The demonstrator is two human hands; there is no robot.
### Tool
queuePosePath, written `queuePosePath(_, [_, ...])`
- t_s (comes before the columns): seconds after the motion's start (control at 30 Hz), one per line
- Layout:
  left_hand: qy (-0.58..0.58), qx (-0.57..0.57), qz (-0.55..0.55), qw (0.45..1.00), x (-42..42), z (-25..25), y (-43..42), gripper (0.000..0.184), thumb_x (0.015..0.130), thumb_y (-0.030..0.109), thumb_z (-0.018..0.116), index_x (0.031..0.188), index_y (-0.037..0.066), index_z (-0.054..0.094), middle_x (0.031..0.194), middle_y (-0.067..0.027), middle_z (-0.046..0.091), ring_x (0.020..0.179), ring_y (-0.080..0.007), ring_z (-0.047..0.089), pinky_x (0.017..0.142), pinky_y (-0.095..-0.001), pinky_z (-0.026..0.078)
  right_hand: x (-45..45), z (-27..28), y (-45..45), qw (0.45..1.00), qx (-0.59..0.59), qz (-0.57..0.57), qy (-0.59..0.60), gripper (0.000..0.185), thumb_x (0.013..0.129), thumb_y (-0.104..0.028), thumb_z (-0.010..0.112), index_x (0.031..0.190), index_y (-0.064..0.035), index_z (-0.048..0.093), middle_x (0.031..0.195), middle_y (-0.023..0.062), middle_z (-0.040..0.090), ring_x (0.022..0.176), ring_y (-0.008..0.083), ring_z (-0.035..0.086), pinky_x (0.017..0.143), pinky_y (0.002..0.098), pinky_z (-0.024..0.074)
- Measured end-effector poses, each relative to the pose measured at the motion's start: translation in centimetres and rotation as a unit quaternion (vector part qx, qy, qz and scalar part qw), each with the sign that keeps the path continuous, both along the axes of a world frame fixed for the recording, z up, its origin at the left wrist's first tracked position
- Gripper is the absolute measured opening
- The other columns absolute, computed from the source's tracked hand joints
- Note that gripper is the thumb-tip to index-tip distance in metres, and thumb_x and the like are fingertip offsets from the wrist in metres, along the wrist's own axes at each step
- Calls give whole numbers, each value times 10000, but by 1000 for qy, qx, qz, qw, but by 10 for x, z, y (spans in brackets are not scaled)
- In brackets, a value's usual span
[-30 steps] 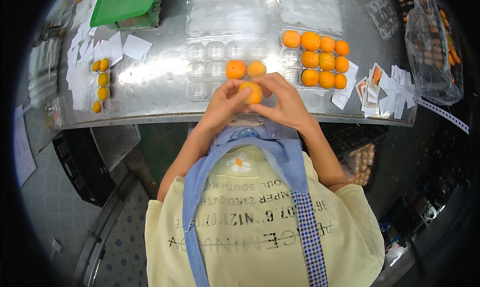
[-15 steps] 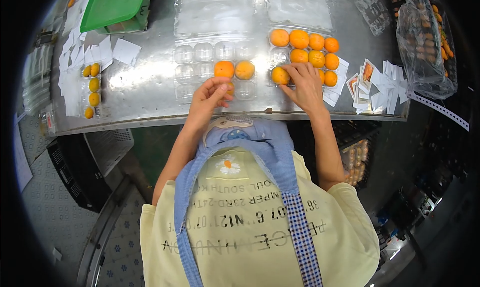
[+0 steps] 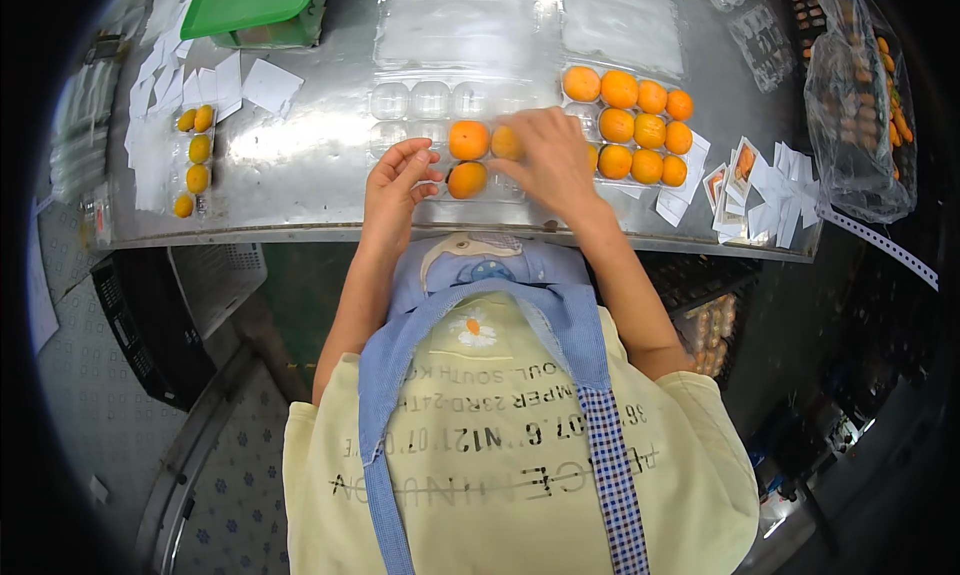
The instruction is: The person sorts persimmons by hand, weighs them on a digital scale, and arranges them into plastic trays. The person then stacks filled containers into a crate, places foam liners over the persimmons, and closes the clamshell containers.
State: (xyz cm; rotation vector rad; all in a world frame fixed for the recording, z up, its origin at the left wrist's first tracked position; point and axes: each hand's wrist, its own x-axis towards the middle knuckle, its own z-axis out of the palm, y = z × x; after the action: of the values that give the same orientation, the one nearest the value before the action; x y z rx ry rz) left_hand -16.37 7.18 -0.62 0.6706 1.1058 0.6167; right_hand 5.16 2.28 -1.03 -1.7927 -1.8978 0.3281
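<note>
In the middle of the metal table, a clear plastic fruit tray [image 3: 430,100] holds a few oranges in its cups. One orange [image 3: 468,140] sits above another orange [image 3: 466,180]. My left hand [image 3: 398,183] is beside them on the left, fingers loosely bent and apart, holding nothing. My right hand [image 3: 552,163], somewhat blurred, has thumb and fingers around an orange [image 3: 506,143] at the tray's right side. A second clear tray to the right carries several oranges [image 3: 649,131]; my right hand hides part of its left edge.
Small yellow-orange fruits [image 3: 199,149] and white paper slips [image 3: 270,87] lie at the left. A green-lidded container [image 3: 250,10] stands behind them. Picture cards [image 3: 742,165] and more slips lie right of the trays, with a plastic-wrapped crate [image 3: 860,105] beyond the table.
My right hand has moved left, from the lower-left orange of the right tray to an orange in the middle tray. My left hand has drawn back from the lower orange, uncovering it.
</note>
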Motion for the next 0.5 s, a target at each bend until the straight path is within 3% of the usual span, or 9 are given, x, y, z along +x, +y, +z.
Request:
queuePosePath(0.23, [-3, -2, 25, 1000, -12, -4, -2, 222, 903, 155, 600, 1096, 48, 584, 960, -49, 621, 786, -106, 591, 675, -234, 474, -28, -21, 31, 997, -22, 60, -36, 443, 656, -299, 757, 1042, -118, 635, 962, 51, 621, 978, 245, 525, 844, 406, 368])
queuePosePath(0.33, [1, -4, 35, 999, -11, -5, -1, 207, 901, 150, 601, 1080, 47, 588, 948, -52, 626, 776, -106, 589, 669, -232, 473, -23, -21, 32, 996, 25, 79, -39, 460, 643, -296, 766, 1044, -114, 631, 965, 52, 620, 984, 249, 530, 849, 402, 369])
queuePosePath(0.5, [-1, 0, 29, 1000, -9, -6, -1, 196, 901, 145, 599, 1071, 47, 591, 936, -48, 625, 772, -98, 584, 663, -229, 470, 2, 5, 18, 999, 14, -4, 47, 484, 636, -290, 790, 1052, -109, 621, 972, 56, 618, 995, 264, 530, 879, 396, 368])
